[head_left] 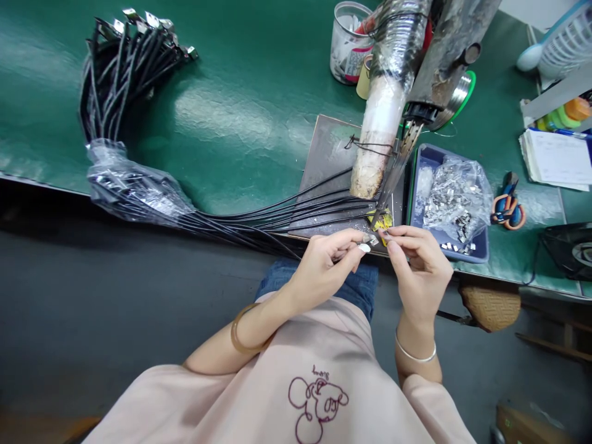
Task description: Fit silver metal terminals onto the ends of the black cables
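At the bench's front edge my left hand [326,262] is closed in a pinch, with a small silvery metal connector [372,241] at its fingertips. Close by on the right, my right hand [419,265] is also closed, thumb against forefinger; what it pinches is too small to make out. Just above the fingertips is the tip of a metal rod-like tool [393,176], which looks like a soldering iron, pointing down from a stand. A yellow piece [383,219] lies under the tip. Several black cables [259,217] run from the left across a grey board [319,154] towards my hands.
Plastic film [139,191] wraps the cable bundle, its connector ends [148,24] at back left. A wrapped white tube [382,117] hangs over the board. Rightward are a blue tray [483,243] of metal parts, orange-handled cutters [509,206] and papers [557,157]. Behind stands a tub [346,46].
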`<state>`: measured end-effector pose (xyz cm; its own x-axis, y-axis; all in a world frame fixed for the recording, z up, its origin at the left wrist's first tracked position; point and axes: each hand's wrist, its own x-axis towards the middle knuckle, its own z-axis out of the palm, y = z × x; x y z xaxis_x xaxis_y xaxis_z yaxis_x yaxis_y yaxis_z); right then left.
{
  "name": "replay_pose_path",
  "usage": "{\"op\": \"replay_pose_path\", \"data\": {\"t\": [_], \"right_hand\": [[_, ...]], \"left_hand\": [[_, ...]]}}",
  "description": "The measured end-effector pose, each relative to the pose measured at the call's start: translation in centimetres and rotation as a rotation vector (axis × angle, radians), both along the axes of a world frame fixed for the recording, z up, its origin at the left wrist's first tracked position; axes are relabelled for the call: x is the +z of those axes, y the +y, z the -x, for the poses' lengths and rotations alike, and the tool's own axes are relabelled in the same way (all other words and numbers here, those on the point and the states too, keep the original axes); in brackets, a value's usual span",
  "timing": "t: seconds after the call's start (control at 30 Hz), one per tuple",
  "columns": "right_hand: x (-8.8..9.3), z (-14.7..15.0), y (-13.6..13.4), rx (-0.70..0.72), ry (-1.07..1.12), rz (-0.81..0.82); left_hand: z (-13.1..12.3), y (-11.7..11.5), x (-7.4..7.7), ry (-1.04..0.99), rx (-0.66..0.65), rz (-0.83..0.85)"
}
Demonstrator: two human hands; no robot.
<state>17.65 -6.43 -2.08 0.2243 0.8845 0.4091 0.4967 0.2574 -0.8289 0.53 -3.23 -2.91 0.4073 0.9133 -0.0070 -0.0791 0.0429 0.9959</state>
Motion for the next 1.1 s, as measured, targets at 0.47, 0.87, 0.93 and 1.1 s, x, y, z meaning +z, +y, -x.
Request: {"op": "replay_pose_path", "data": {"t": [0.47, 0.87, 0.93, 1.1], "right_hand": [[0.2, 0.1, -0.3, 0.156, 0.028, 0.127], [-0.1, 1.5, -1.0, 0.029, -0.168, -0.074], [-0.2, 1.7, -1.1, 0.001, -0.227, -0.124], [0.0, 1.4, -0.9, -0.046, -0.137, -0.148]], "left_hand": [[0.3, 0.0, 0.1, -0.052, -0.038, 0.077], [0.1, -0.4, -0.2, 0.070, -0.024, -0.153], [0.3, -0.1, 0.1, -0.009, -0.073, 0.000], [0.4, 0.4, 0.6, -0.145, -0.061, 0.178]]}}
